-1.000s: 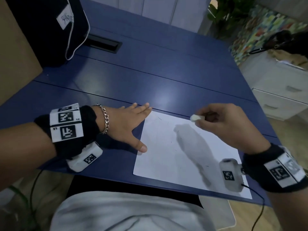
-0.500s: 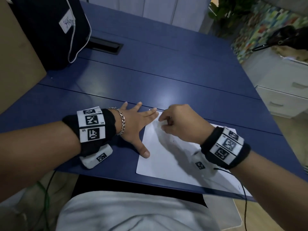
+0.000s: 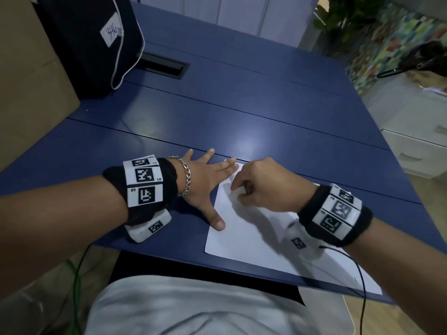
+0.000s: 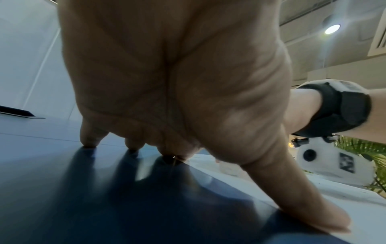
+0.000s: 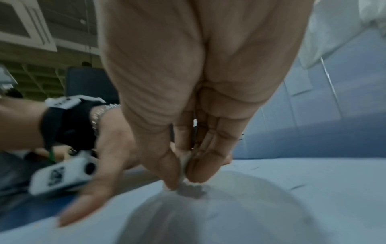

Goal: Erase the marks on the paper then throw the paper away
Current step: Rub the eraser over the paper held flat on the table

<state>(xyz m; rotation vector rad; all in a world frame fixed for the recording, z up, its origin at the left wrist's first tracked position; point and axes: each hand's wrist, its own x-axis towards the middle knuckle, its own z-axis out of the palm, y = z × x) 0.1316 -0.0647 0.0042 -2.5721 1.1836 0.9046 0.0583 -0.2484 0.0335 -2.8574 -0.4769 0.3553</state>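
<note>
Seen at the near edge of a blue table (image 3: 242,112): a white sheet of paper (image 3: 246,240), lying flat with its near right corner just past that edge. Left hand (image 3: 205,180) spread flat, fingers straight, thumb (image 4: 303,203) and two fingertips pressed on the paper's left margin, the other fingers on the bare table beside it. Right hand (image 3: 263,184) curled, thumb and fingers pinching a small white eraser (image 5: 183,163), its tip set down on the paper near the far left corner, just beside the left hand. Marks on the sheet too faint and blurred to make out. Pictured toward the far left corner of the table: a dark bag (image 3: 92,42) with a white tag, against a brown cardboard box (image 3: 29,76), and a black slot (image 3: 164,65) set into the tabletop. Tagged black bands worn on both wrists.
</note>
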